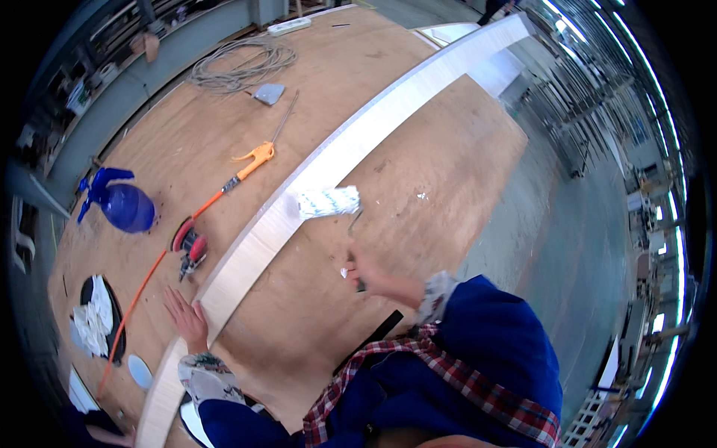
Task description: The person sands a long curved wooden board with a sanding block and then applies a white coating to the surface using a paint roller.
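A long, pale strip of board (366,127) runs in a curve across the worktable, from the lower left to the far right. My right hand (366,270) is closed around the handle of a paint roller (328,201). The roller's white, fuzzy sleeve lies over the strip's near edge, around its middle. My left hand (187,317) rests flat with its fingers stretched out, at the strip's left edge. Just beyond those fingers sits a red and black sander (190,245).
On the brown worktable (418,187) are an orange air blow gun (258,158) with its hose, a blue spray bottle (123,205), a scraper (269,93), coiled cable (243,66), a power strip (289,27) and a white cloth (95,317). Another person's arm (101,431) shows at lower left.
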### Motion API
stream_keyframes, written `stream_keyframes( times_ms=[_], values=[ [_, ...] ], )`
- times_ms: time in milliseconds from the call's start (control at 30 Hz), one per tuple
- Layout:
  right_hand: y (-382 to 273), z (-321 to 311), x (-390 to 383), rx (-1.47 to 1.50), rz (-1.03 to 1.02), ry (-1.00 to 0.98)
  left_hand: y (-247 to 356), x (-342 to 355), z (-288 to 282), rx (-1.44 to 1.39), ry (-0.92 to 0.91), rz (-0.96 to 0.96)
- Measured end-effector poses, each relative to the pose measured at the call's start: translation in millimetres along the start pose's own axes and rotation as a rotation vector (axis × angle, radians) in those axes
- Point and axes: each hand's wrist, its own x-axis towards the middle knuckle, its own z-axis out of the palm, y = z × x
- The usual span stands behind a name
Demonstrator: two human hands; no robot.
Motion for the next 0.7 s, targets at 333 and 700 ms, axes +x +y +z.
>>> stream_keyframes(
  times_ms=[333, 700],
  values=[
    [-332, -177, 5, -1.446, -0.472, 0.074, 263, -37, -11, -0.029, -0.070, -0.748],
    [-364, -95, 103, -2.277, -0.853, -0.322, 346, -25, -27, -0.152, 0.060, -0.963]
  ],
)
